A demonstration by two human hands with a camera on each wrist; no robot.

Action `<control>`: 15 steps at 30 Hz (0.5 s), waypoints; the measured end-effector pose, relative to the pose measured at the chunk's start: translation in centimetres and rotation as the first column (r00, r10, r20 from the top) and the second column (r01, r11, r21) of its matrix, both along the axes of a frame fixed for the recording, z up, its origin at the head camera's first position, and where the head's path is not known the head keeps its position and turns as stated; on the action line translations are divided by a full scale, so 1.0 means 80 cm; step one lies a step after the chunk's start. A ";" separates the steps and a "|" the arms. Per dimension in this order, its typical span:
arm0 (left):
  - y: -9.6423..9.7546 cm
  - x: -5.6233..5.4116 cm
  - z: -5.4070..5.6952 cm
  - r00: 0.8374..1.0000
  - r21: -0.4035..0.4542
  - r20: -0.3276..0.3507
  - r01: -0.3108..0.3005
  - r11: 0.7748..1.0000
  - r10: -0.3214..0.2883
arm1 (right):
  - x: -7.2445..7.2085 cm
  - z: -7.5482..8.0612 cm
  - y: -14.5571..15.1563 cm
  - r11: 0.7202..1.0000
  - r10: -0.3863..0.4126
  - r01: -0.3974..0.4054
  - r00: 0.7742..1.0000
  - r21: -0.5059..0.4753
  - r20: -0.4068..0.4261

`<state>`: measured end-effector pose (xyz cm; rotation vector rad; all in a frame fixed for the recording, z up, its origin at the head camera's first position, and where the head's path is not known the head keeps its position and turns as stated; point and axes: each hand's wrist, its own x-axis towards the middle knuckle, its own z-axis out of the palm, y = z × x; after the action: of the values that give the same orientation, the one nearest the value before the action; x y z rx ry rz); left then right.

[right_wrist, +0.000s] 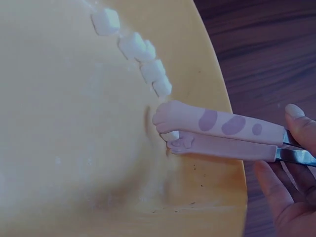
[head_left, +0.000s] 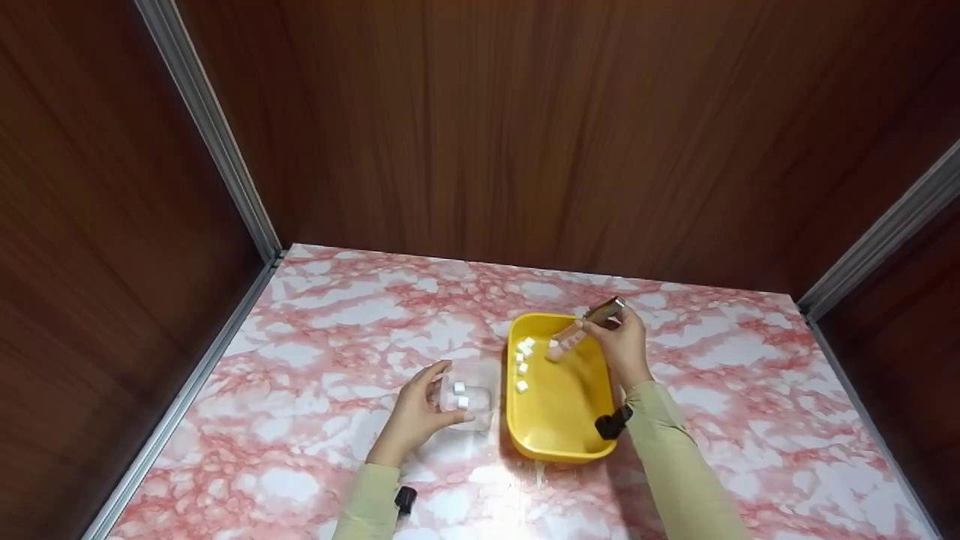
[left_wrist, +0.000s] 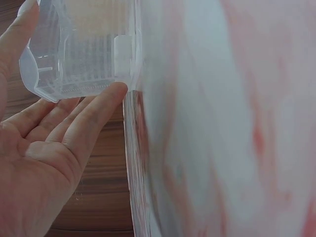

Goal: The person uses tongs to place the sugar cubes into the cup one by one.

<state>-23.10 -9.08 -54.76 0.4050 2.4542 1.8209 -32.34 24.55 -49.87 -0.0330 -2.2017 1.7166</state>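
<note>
My right hand [head_left: 622, 346] pinches metal tongs with pink cat-paw tips [right_wrist: 222, 120] over the far end of a yellow tub [head_left: 566, 401]. A small white cube [right_wrist: 170, 136] sits between the paw tips, partly hidden by the upper one. Several more white cubes [right_wrist: 106, 21] lie along the tub's left side. My left hand [head_left: 414, 411] holds a clear plastic box [head_left: 484, 426] just left of the tub, thumb on the near side and fingers on the far side. Two white cubes [head_left: 460, 388] are inside that box.
The tub and box are on a table [head_left: 322, 352] with a red-and-white marbled top. A dark wood panel [head_left: 480, 135] rises at the back, with more panels and metal rails [head_left: 217, 127] at the left and right.
</note>
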 end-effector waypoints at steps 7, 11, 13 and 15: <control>0.000 -0.001 -0.002 1.000 -0.001 -0.014 -0.004 1.000 0.004 | -0.001 -0.002 -0.002 1.000 0.004 -0.003 1.000 0.013 -0.020; 0.000 -0.002 -0.001 1.000 0.001 -0.018 -0.007 1.000 0.007 | -0.001 0.000 -0.002 1.000 -0.001 0.001 1.000 0.021 -0.005; 0.001 -0.002 -0.001 1.000 0.004 -0.020 -0.006 1.000 0.006 | -0.001 0.001 -0.002 1.000 -0.006 0.006 1.000 0.022 0.002; 0.001 -0.002 -0.001 1.000 0.007 -0.022 -0.005 1.000 0.005 | -0.001 0.001 -0.002 1.000 -0.012 0.012 1.000 0.020 0.009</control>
<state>-23.30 -9.02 -54.87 0.4216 2.4667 1.8371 -32.40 24.37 -49.80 -0.0488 -2.2205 1.6911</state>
